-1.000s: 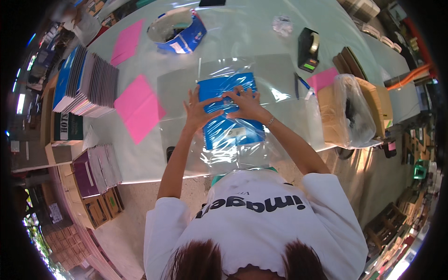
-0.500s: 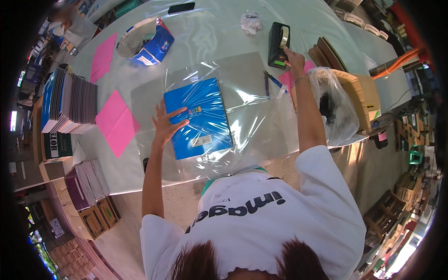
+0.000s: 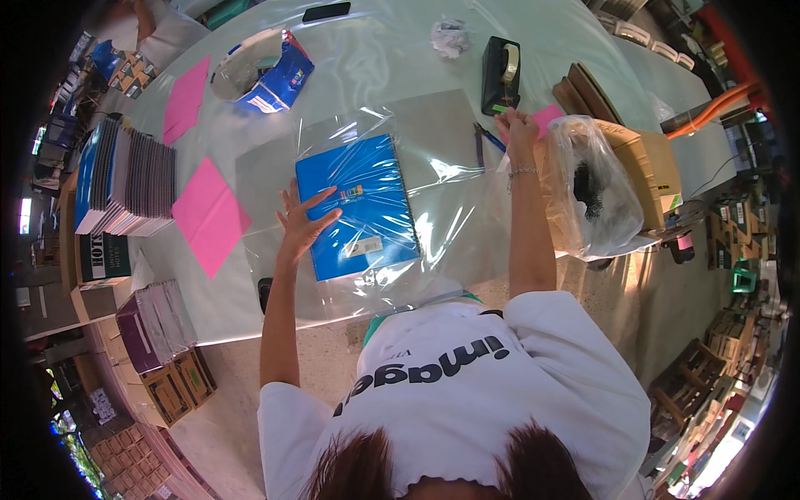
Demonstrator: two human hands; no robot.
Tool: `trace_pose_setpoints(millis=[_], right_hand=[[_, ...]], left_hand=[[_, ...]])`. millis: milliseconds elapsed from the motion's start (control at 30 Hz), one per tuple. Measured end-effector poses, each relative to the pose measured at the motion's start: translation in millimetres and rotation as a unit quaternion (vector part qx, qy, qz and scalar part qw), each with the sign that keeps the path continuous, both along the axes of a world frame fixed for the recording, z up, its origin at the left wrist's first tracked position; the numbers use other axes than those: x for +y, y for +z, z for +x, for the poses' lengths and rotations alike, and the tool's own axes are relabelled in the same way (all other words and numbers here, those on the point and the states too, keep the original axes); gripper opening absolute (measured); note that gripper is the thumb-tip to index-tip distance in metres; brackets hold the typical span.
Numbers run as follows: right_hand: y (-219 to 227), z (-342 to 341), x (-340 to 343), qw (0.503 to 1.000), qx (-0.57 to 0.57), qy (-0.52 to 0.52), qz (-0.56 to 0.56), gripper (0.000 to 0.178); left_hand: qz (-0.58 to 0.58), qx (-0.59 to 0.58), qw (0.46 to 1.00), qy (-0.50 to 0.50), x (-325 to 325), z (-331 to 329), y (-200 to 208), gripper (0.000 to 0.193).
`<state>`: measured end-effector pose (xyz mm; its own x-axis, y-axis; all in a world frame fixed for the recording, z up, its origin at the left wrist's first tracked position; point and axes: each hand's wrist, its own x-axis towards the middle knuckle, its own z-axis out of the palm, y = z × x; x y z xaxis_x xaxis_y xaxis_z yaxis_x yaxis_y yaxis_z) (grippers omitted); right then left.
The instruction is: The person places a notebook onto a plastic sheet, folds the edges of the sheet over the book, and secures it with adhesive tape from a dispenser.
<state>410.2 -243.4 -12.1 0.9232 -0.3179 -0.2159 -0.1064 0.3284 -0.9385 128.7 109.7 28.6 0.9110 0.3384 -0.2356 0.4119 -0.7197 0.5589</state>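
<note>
A blue spiral notebook (image 3: 354,212) lies under a sheet of clear plastic film (image 3: 454,196), which wrinkles and shines around it. My left hand (image 3: 302,218) rests on the notebook's left edge, fingers spread over the film. To the right, my right hand (image 3: 518,133) hovers just below the front end of a black tape dispenser (image 3: 501,77), its fingertips pinched together. Whatever sits between those fingertips is too small to make out. A pen (image 3: 492,138) and a dark slim tool (image 3: 479,148) lie beside that hand.
A blue cut-open tub (image 3: 287,77), pink paper sheets (image 3: 212,218) and stacked notebooks (image 3: 137,179) occupy the left side. At right stand a plastic bag (image 3: 587,187) and a cardboard box (image 3: 654,171). Crumpled paper (image 3: 451,38) and a phone (image 3: 326,12) lie farther back.
My right hand has drawn back from the dispenser's front end toward me, its fingers now pinched. My left hand stays on the notebook. A person at the far left has shifted.
</note>
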Motion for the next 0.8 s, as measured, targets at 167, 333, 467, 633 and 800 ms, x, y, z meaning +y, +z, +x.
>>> trace_pose_setpoints(millis=[167, 333, 467, 633, 800], right_hand=[[-42.2, 22.4, -45.3, 0.814, -0.077, 0.016, -0.576, 0.014], [23.3, -45.1, 33.4, 0.849, -0.059, 0.351, -0.390, 0.017], [69.9, -126.8, 131.9, 0.779, -0.206, 0.528, -0.267, 0.015], [66.8, -151.1, 194.5, 0.674, -0.206, 0.629, -0.328, 0.013], [48.8, -150.6, 216.9, 0.643, -0.229, 0.612, -0.400, 0.014]], left_hand=[[-0.033, -0.025, 0.999, -0.028, -1.4, 8.9, 3.2, 0.061], [-0.023, -0.027, 0.999, -0.023, 8.1, -1.3, -3.4, 0.060], [-0.024, -0.037, 0.998, -0.039, 8.9, 5.1, -10.7, 0.062], [-0.043, -0.056, 0.996, -0.053, 14.8, 6.3, -18.0, 0.065], [-0.021, -0.081, 0.995, -0.056, 12.2, 4.3, -22.1, 0.062]])
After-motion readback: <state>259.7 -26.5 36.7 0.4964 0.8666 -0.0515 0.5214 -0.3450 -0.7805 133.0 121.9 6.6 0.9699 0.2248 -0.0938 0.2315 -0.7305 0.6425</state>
